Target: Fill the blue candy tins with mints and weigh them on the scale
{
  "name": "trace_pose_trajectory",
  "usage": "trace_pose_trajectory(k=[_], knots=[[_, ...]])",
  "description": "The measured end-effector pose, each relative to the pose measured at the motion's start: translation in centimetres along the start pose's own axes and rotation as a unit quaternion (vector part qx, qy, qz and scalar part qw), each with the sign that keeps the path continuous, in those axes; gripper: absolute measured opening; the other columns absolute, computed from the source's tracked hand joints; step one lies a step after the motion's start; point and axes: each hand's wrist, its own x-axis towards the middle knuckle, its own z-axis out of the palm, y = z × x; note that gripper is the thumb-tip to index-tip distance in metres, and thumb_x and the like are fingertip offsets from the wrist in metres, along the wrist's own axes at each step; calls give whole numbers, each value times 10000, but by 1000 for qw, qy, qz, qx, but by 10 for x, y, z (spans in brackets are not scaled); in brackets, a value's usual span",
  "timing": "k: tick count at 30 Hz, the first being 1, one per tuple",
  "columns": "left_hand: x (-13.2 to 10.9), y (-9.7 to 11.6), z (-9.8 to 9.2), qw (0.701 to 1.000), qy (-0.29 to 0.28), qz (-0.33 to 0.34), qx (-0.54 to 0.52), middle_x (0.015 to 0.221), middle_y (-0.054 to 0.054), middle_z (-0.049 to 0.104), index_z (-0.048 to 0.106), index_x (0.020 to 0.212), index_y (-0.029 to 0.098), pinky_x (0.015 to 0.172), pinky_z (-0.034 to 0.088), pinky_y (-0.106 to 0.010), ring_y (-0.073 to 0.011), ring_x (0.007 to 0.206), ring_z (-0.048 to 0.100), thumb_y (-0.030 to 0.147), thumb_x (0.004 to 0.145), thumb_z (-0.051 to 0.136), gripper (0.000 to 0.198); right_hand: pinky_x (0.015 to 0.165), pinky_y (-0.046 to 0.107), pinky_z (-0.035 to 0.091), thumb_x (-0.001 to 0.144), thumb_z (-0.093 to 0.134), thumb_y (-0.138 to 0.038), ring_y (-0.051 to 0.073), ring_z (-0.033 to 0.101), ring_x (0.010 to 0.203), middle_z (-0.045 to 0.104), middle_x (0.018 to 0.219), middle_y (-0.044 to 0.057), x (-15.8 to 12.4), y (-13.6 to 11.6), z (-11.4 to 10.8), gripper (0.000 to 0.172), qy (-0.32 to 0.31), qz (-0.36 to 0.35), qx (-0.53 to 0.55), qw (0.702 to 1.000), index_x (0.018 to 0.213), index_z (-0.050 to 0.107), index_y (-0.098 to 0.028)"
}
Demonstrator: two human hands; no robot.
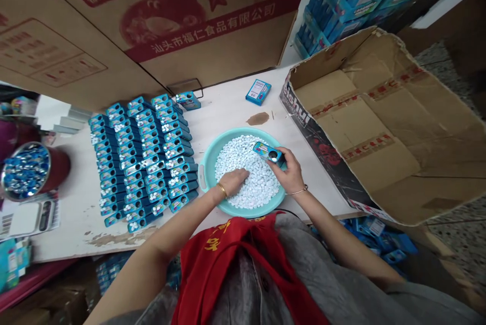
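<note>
A teal basin (208,163) heaped with small white tablets (246,163) stands on the white table in front of me. My left hand (232,181) rests on the tablets with its fingers curled down into the pile. My right hand (289,169) grips a small blue box (269,153) with a round hole over the basin's right side. Rows of the same blue boxes (144,155), several showing white tablets through their holes, lie to the left of the basin.
A big open cardboard carton (387,127) stands at the right. One blue box (258,91) lies flat at the back of the table. A round tin of blue bits (26,170) and a scale (26,216) sit far left. Printed cartons wall the back.
</note>
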Motion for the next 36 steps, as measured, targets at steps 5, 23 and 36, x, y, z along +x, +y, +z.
trace_pose_trajectory(k=[5,23,36], knots=[[-18,0,-2,980,18,21,-197,1178,-77,618,498,1222,181,900,472,-305,-179,1035,597,262,907,480,326,856,392,510,818,635,-372,234,606,966,623,1049,67,0,1,-2,362,-16,10,10,1000,1137,536,-231],[-50,71,-165,985,1,-23,170,927,-105,637,590,1007,134,648,470,-310,-230,867,621,134,928,386,219,981,498,467,786,496,-116,271,549,1109,589,1132,88,-16,-9,12,443,-88,-80,-20,993,1208,511,-251],[-24,-15,-69,990,97,-95,24,996,-89,623,584,995,165,820,449,-323,-216,951,574,233,952,388,212,929,470,483,806,511,-165,274,567,1042,600,1092,104,-7,1,3,359,-50,-67,-35,996,1160,531,-220]])
